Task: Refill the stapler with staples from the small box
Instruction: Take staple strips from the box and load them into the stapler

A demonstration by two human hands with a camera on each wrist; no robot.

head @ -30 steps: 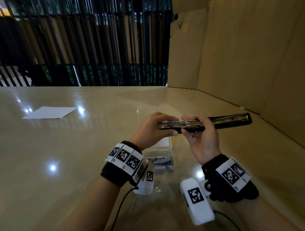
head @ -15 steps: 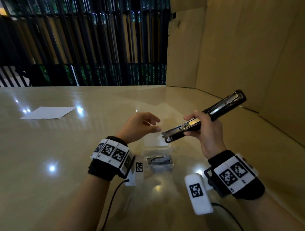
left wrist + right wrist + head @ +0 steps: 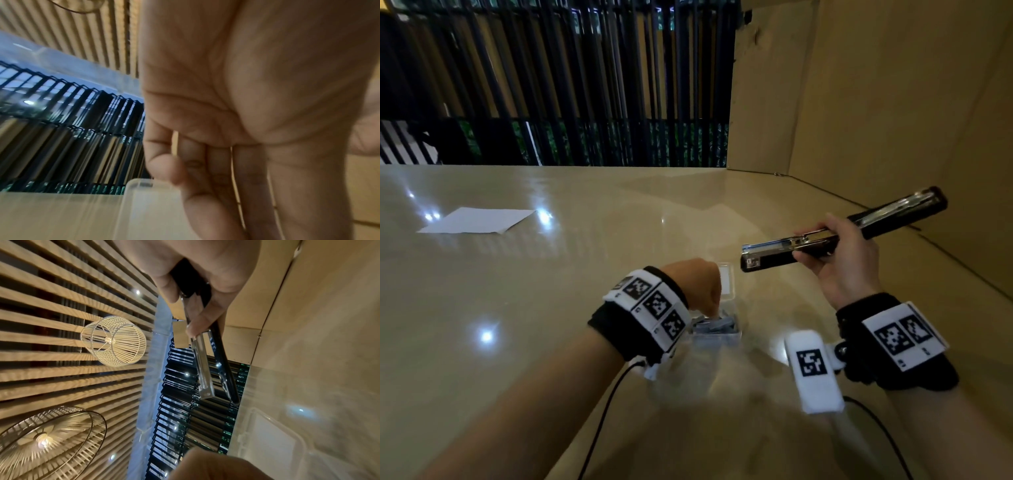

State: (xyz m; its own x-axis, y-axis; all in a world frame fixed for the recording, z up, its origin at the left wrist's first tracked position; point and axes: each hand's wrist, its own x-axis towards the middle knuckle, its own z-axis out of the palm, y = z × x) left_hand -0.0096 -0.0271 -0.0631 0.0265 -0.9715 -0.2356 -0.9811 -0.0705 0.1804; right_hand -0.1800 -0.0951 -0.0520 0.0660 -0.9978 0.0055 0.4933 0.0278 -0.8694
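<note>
Stapler (image 3: 839, 229) opened flat in right hand (image 3: 842, 263); metal channel (image 3: 203, 363) clearest from wrist.

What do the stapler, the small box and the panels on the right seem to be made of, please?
Stapler: glossy black shell, probably plastic, around a bright, mirror-like metal channel. Small box: clear plastic, since the table shows through it. Panels: matte brown cardboard, judging by the fold creases.
</note>
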